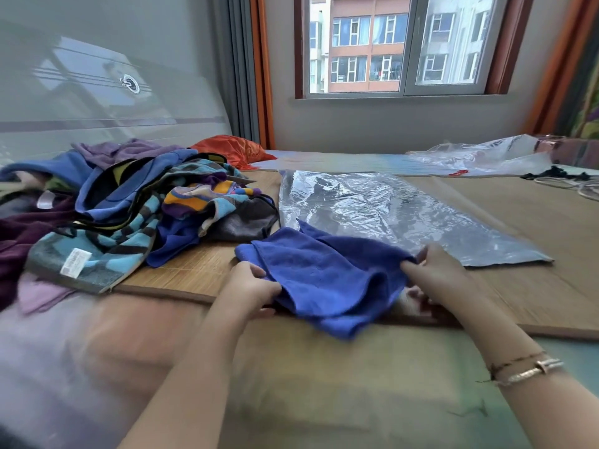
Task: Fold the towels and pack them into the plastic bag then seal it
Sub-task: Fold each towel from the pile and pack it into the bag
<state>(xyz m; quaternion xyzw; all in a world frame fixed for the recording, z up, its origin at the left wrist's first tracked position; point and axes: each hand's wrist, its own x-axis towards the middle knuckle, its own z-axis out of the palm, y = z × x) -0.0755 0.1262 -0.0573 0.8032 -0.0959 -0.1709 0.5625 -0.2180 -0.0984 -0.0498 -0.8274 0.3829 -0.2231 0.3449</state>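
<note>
Two mats [518, 202] over bed, window [402, 43] beyond.

towel pile [107, 215]: cut off at left edge | right hand's fingers [418, 291]: partly hidden (under blue towel [327, 280])

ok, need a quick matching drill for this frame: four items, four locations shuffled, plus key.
Items:
1. blue towel
2. clear plastic bag
3. towel pile
4. orange cloth

Locations:
A. heaped at the left on the mat
B. far back, near the curtain
C. held by both hands, left hand and right hand
D. flat on the mat, beyond the hands

Pairs: 1-C, 2-D, 3-A, 4-B
</note>
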